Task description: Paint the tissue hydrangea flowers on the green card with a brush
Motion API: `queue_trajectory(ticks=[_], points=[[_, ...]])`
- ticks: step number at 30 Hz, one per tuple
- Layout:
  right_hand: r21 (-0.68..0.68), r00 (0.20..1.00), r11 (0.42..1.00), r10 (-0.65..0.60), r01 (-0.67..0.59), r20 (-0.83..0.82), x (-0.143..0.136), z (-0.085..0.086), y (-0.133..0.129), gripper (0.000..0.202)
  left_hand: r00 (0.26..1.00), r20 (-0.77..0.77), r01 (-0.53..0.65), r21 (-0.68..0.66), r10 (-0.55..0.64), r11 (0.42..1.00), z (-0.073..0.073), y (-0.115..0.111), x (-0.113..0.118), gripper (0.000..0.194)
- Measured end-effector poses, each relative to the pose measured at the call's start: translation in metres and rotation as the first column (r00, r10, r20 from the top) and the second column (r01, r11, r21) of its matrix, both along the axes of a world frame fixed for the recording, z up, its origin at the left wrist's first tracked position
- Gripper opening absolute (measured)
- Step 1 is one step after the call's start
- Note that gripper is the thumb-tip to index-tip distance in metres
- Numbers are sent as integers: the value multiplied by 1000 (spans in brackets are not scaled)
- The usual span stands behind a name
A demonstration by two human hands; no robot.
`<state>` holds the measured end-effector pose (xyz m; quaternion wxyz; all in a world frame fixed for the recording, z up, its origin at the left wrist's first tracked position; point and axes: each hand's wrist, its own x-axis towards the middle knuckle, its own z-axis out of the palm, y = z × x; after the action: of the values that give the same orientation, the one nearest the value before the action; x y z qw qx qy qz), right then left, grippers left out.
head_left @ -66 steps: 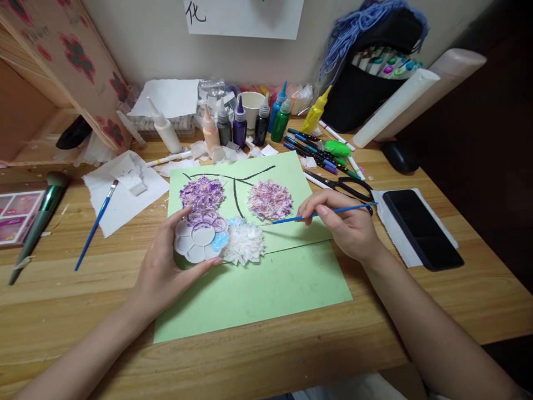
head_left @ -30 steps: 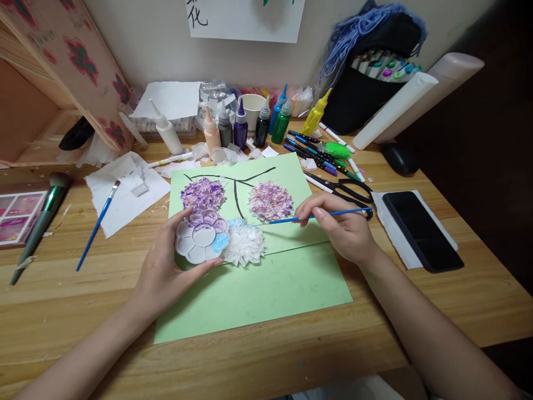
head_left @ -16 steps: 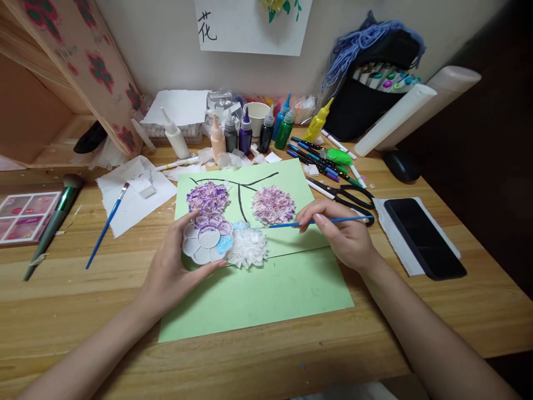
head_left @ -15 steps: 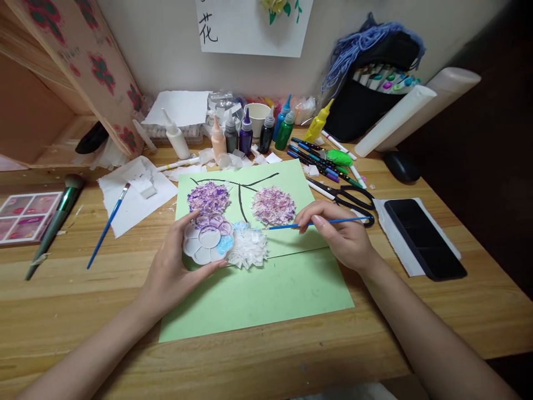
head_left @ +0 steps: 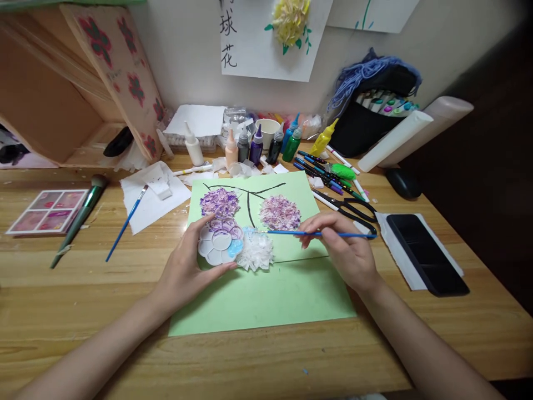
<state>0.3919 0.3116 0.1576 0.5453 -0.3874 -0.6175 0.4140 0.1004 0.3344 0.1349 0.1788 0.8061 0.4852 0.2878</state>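
My left hand (head_left: 187, 258) grips a white flower-shaped paint palette (head_left: 210, 251) by its edge, with purple and light blue paint in its wells. Pinched in my right hand (head_left: 337, 244) is a thin blue paintbrush (head_left: 287, 233), its tip pointing left at the upper edge of a white paper pompom flower (head_left: 259, 253). That flower has pale blue on its upper left part. Two purple-and-white paper flowers, one on the left (head_left: 219, 202) and one on the right (head_left: 280, 212), sit below black drawn branches on the green paper (head_left: 266, 300).
Paint bottles (head_left: 256, 145) stand in a row at the back. Markers (head_left: 322, 172) and black scissors (head_left: 353, 208) lie right of the paper, a phone (head_left: 427, 253) farther right. Another blue brush (head_left: 127, 222) rests on white paper at left, beside a makeup brush (head_left: 79, 216).
The camera view has tilted up and shifted left, so the scene sits lower and mostly farther right. Both hands keep their hold; the brush tip stays near the white flower's upper edge.
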Motion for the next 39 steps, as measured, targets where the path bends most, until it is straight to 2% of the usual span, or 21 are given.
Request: queue_trajectory(ticks=[4, 10, 26, 28, 30, 34, 36, 39], points=[[18, 983, 995, 95, -99, 155, -11, 0, -10, 20, 1000, 21, -4, -30, 4, 1000, 1, -1, 0, 83], [19, 951, 989, 133, -144, 281, -14, -4, -12, 19, 999, 33, 20, -16, -19, 1000, 1, -2, 0, 84], [9, 965, 994, 108, -113, 241, -11, -2, -11, 20, 999, 38, 25, -39, -23, 999, 1, -1, 0, 85], [23, 984, 998, 55, -60, 169, -8, -1, -9, 20, 999, 33, 17, -41, -15, 999, 2, -1, 0, 84], [36, 996, 998, -61, 59, 70, -4, 1, -6, 22, 1000, 28, 2, -38, -1, 999, 2, -1, -1, 83], [29, 943, 942, -334, 334, -15, 5, 2, 3, 30, 999, 19, -26, -11, 26, 1000, 2, 1, -1, 81], [25, 923, 923, -385, 384, 5, 6, 2, 6, 33, 999, 8, -32, 3, 32, 999, 1, 2, -2, 81], [22, 927, 929, -369, 369, 62, 5, 1, 6, 35, 999, -14, -33, 20, 33, 999, 1, 3, -2, 81]])
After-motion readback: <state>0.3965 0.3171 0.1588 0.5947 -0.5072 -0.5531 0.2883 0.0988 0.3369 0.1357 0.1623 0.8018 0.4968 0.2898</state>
